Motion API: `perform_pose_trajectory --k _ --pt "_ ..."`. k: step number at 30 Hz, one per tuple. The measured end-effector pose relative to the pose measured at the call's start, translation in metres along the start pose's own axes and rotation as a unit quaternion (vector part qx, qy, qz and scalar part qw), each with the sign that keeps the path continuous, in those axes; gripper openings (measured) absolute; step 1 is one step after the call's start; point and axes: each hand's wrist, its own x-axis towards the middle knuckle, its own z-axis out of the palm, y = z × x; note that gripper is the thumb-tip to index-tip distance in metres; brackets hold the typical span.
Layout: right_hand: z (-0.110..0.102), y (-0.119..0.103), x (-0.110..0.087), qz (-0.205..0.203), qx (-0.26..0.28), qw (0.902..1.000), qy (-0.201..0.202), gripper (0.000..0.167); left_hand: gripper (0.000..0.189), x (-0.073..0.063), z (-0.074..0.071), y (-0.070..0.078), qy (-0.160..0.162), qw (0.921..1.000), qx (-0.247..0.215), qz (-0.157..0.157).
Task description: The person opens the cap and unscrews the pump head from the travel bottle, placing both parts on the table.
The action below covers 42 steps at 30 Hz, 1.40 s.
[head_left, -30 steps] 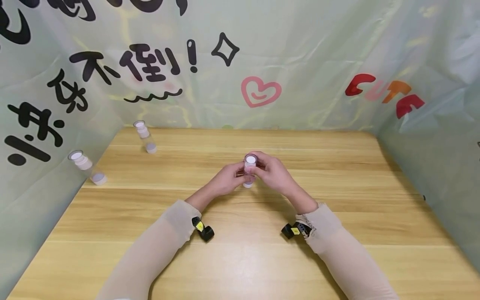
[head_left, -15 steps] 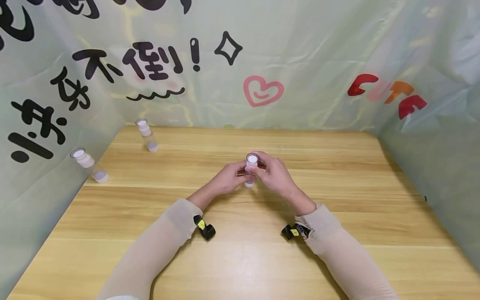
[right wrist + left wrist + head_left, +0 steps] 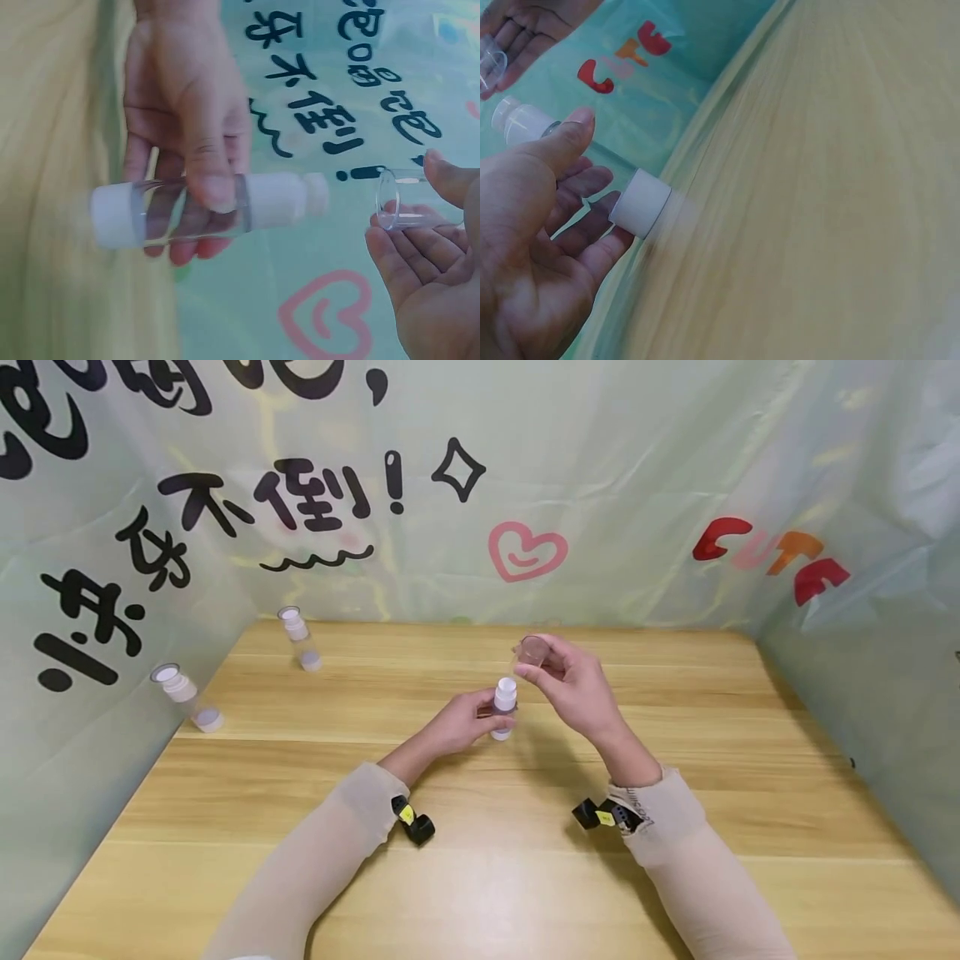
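My left hand (image 3: 459, 722) grips a small clear bottle (image 3: 157, 214) with a white base and a white pump top (image 3: 506, 692). In the head view the bottle stands upright at the middle of the table, its lower part partly behind my thumb. Above it and to the right, my right hand (image 3: 573, 685) pinches a clear cap (image 3: 409, 199) between thumb and fingers. In the right wrist view a gap shows between the cap and the pump top. The left wrist view shows the white base (image 3: 641, 204) below my left fingers.
Two similar capped bottles stand at the table's left: one at the far left corner (image 3: 300, 639), another on the left edge (image 3: 187, 697). A printed cloth (image 3: 630, 468) walls the wooden table (image 3: 495, 877) at the back and both sides.
My right hand has lifted the clear cap off the pump top and moved up and right with it. My left hand still holds the bottle in about the same place.
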Motion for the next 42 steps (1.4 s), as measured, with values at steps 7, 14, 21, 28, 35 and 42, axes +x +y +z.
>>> perform_pose_trajectory --k 7,14,21,28,35,42 --pt "-0.002 0.008 -0.007 0.029 0.013 0.9992 -0.025 0.039 0.035 -0.001 0.001 -0.003 -0.008 0.9999 -0.009 -0.003" --pt "-0.008 0.013 -0.009 0.026 -0.006 0.9996 -0.012 0.041 0.039 -0.002 0.0 -0.002 -0.002 1.0 -0.006 -0.004" --pt "-0.013 0.018 -0.009 0.015 -0.033 0.9993 0.004 0.045 0.039 -0.001 -0.001 -0.003 0.022 0.9992 0.028 -0.017" --pt "-0.018 0.025 -0.007 0.025 -0.062 0.9978 0.006 0.047 0.042 0.002 -0.003 -0.002 0.034 0.9982 0.035 -0.034" --pt "-0.021 0.033 -0.004 0.051 -0.069 0.9964 0.003 0.05 0.043 0.004 -0.005 -0.001 0.048 0.9981 0.012 -0.037" --pt "-0.023 0.041 -0.003 0.072 -0.08 0.9941 -0.01 0.048 0.043 0.004 -0.006 -0.002 0.055 0.9977 -0.001 -0.039"
